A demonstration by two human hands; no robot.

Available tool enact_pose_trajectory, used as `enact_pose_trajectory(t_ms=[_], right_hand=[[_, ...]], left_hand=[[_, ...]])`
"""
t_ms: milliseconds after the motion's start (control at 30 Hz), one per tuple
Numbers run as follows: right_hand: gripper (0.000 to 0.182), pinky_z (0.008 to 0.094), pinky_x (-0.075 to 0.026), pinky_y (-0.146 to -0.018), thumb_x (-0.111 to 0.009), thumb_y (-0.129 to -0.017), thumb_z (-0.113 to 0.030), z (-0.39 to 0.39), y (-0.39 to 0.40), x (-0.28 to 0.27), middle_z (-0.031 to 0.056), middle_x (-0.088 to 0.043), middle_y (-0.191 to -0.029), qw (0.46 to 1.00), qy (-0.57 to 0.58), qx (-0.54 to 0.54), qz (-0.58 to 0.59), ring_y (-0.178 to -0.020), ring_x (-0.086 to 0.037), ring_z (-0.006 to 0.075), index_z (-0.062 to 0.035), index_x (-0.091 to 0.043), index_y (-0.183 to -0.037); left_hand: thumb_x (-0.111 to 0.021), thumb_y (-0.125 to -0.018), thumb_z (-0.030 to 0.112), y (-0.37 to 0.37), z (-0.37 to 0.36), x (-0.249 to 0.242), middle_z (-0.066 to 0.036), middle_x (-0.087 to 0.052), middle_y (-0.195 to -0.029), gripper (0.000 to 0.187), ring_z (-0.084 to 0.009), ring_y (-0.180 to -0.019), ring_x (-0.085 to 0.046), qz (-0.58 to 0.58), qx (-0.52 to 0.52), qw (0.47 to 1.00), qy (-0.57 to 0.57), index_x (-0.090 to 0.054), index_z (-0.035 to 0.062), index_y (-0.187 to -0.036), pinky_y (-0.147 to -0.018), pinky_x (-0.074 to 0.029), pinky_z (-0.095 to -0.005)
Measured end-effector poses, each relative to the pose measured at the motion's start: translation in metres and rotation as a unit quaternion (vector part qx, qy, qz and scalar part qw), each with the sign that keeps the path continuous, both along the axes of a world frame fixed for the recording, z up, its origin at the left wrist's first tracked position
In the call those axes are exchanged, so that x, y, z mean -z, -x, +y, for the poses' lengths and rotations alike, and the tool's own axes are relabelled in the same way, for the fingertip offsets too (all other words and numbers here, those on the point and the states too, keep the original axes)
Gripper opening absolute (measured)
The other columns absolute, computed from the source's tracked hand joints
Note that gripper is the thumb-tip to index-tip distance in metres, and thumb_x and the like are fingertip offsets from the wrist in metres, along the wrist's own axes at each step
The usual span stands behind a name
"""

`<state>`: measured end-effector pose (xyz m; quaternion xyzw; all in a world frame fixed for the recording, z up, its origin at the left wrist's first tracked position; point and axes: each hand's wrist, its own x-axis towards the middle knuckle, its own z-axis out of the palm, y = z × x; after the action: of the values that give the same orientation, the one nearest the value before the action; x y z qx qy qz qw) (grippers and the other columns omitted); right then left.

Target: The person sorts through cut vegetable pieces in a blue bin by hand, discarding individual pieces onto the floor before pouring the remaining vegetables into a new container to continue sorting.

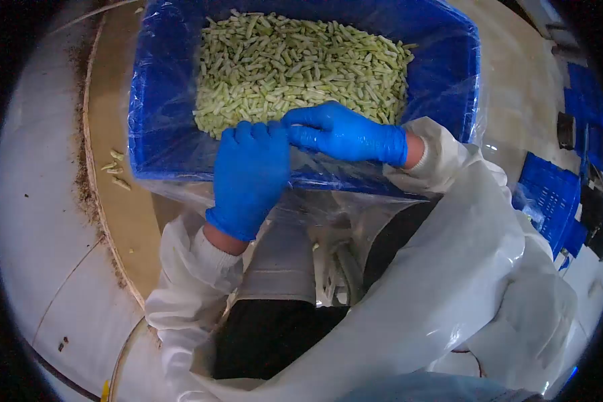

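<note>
A blue plastic crate (174, 144) lined with a clear plastic bag holds a heap of pale green, short-cut vegetable pieces (301, 67); their exact kind I cannot make out. My left hand (251, 174), in a blue glove, lies over the crate's near side with its fingers curled at the front of the heap. Beside it, my right hand (348, 134), also gloved in blue, reaches in from the right. Its thumb and fingers come together against the left fingertips. Whatever sits between the fingers of either hand is hidden.
Several loose green pieces (117, 171) lie on the tan board (130, 221) left of the crate. Blue perforated crates (549, 197) stand at the right. Clear film (315, 201) hangs over the near rim, above my legs.
</note>
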<state>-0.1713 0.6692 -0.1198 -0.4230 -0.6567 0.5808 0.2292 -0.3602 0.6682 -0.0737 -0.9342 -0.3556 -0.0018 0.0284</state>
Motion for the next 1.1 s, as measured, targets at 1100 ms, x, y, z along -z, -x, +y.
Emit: enact_pose_trajectory(t_ms=[1100], right_hand=[[0.034,0.0468,-0.046,-0.069,-0.064,-0.07,-0.018,0.145,-0.004,0.184,0.0132,-0.06,-0.095,0.897,-0.248,0.091,-0.353,-0.086,-0.057,0.0339,-0.0088,-0.064,-0.102]], left_hand=[[-0.061,-0.078,0.019,0.057,0.018,0.034,-0.013,-0.06,-0.086,0.022,-0.0316,-0.087,-0.055,-0.139,-0.133,0.978,0.079,-0.062,0.0059,-0.095,-0.078,-0.043,-0.0414]])
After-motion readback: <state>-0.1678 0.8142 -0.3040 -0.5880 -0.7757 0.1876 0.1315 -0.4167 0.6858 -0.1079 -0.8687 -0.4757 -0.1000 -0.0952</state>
